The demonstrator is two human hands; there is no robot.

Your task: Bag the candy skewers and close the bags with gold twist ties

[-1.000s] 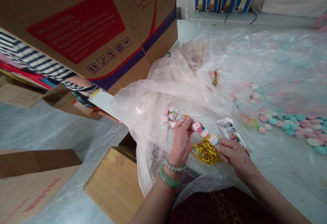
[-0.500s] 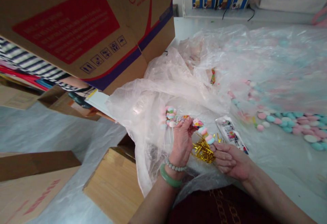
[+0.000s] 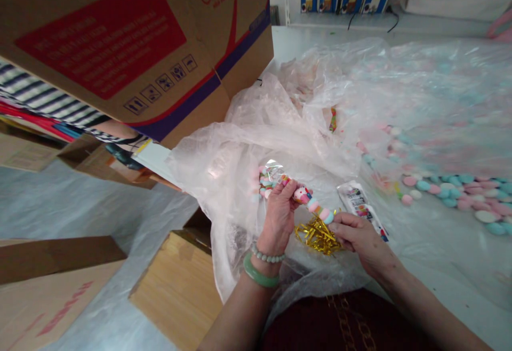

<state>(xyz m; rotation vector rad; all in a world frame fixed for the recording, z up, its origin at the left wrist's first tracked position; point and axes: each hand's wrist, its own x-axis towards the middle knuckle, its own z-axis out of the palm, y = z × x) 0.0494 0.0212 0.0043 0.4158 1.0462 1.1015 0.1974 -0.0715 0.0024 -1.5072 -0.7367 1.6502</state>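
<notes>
Bench (image 3: 460, 295) w/ clear plastic (image 3: 248, 143) on it: our L hand (image 3: 280, 213) has a candy stick (image 3: 316, 207) pinched at its far part, our R hand (image 3: 358, 233) nips the near tip, both nearly closed, by gold strips (image 3: 318, 236). Step's prob. steadying it btwn both; next needs light, even grip.

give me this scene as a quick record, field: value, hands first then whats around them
left hand: gripping the upper part of a pastel candy stick
right hand: fingers pinched at its lower end
gold strips: loose heap beside the candy stick
printed packet: lying flat, just beyond the right hand
loose sweets: pink, blue and white, spread at the picture's right
plastic sheeting: crumpled, beyond the left hand
carton: large, brown, upper left
</notes>
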